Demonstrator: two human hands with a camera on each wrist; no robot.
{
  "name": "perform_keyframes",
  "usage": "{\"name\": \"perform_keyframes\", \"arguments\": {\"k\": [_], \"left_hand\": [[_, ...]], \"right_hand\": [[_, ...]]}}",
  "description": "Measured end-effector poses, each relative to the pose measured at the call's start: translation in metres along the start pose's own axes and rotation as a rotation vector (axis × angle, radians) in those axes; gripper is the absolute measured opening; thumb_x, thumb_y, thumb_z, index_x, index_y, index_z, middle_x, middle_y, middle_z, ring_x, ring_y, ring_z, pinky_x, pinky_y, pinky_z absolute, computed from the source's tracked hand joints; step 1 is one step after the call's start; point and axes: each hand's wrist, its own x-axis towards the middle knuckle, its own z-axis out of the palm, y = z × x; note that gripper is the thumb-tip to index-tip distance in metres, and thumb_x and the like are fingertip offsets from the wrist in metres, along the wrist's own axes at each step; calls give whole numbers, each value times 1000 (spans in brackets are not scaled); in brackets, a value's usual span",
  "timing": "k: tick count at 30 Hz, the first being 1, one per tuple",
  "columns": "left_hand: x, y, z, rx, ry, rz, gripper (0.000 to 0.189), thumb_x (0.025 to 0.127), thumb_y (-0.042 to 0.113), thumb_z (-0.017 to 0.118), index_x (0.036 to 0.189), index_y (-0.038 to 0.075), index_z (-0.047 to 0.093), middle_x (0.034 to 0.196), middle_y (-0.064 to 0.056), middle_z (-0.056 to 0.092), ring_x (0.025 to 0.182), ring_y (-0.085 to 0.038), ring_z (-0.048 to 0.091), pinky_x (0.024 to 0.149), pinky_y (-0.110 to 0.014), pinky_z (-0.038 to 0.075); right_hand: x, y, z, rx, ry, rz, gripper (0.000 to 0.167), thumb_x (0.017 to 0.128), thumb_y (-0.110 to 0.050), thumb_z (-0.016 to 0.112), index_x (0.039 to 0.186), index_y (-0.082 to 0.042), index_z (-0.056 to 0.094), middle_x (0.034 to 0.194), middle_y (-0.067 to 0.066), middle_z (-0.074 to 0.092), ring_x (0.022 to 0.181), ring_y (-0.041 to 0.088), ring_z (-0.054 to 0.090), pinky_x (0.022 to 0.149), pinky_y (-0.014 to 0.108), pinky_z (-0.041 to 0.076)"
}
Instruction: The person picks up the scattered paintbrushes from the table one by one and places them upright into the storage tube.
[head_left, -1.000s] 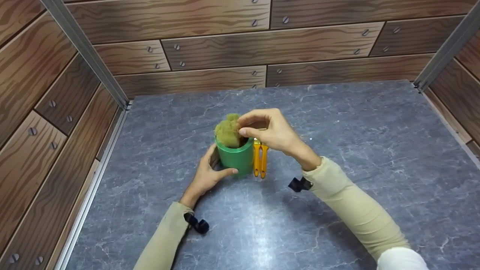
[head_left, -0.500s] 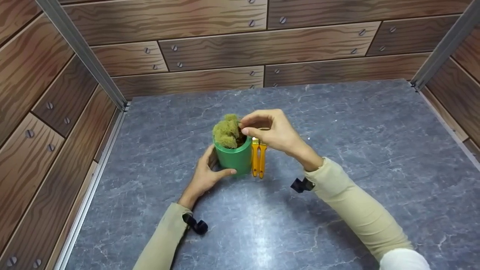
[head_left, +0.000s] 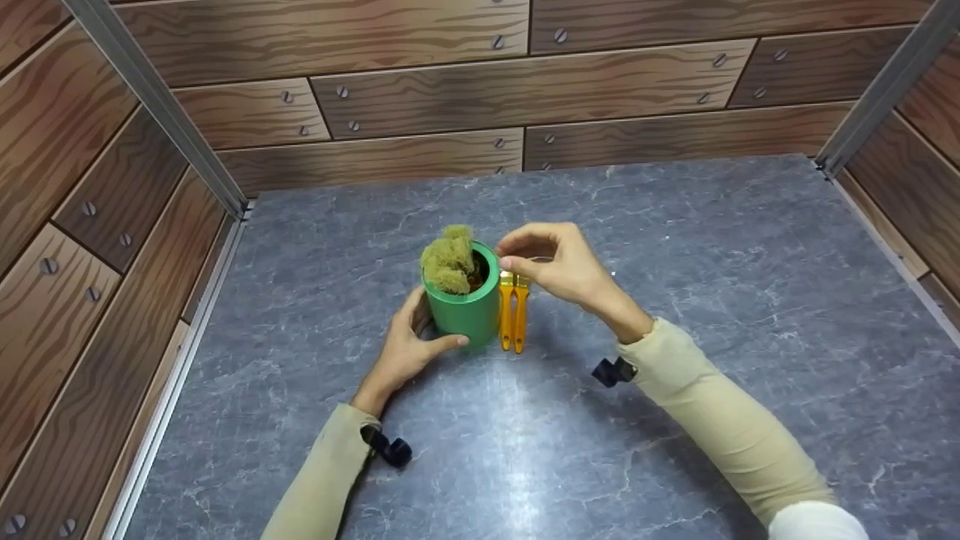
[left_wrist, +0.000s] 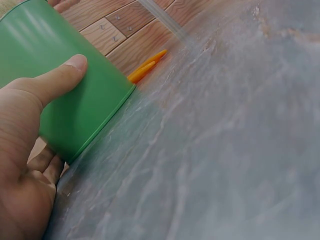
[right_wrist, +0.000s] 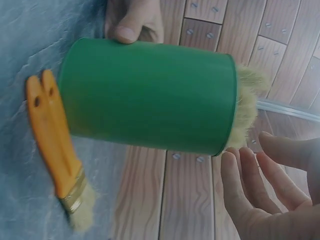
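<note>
A green cylindrical pot (head_left: 465,319) stands upright on the table, with a fuzzy yellow-green moss-like tuft (head_left: 448,264) filling the left side of its mouth. Something brownish shows in the dark opening beside the tuft. My left hand (head_left: 409,346) holds the pot low on its left side; in the left wrist view the thumb (left_wrist: 62,77) lies across the wall and the fingers go behind. My right hand (head_left: 559,262) is at the right of the rim, fingers loosely bent, nothing visible in it. In the right wrist view its fingertips (right_wrist: 245,152) are close to the rim; contact is unclear.
Two orange-handled paintbrushes (head_left: 514,311) lie side by side just right of the pot, bristles away from me, below the right hand. Wood-patterned walls (head_left: 420,97) and metal corner posts (head_left: 161,105) enclose the grey marbled tabletop (head_left: 712,247).
My right hand has drawn away from the tuft, rightward past the rim, uncovering more of the pot's opening. The left hand keeps its hold, and the pot stays standing.
</note>
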Motion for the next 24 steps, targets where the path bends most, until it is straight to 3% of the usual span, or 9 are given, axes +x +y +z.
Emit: {"name": "perform_keyframes", "arguments": {"k": [9, 17, 24], "left_hand": [[-1, 0, 0, 12, -2, 4, 108, 82, 14, 96, 169, 19, 32, 169, -4, 44, 157, -25, 40, 131, -43, 34], [-1, 0, 1, 17, 0, -7, 109, 81, 16, 96, 169, 18, 32, 169, -4, 44, 158, -24, 40, 131, -41, 34], [-1, 0, 0, 9, -4, -1, 107, 81, 16, 96, 168, 19, 34, 168, -3, 45, 158, -24, 40, 131, -41, 34]], "right_hand": [[-3, 23, -1, -26, 34, 90, 21, 95, -4, 80, 115, 0, 79, 112, 16, 79, 98, 25, 75, 88, 28, 64], [-5, 57, 1, -36, 51, 154, 26, 93, 3, 78, 118, 7, 76, 116, 24, 77, 102, 34, 75, 87, 24, 64], [-5, 79, 7, -189, 28, 224, 24, 89, 0, 82, 112, 8, 77, 109, 23, 79, 99, 36, 78, 87, 33, 67]]}}
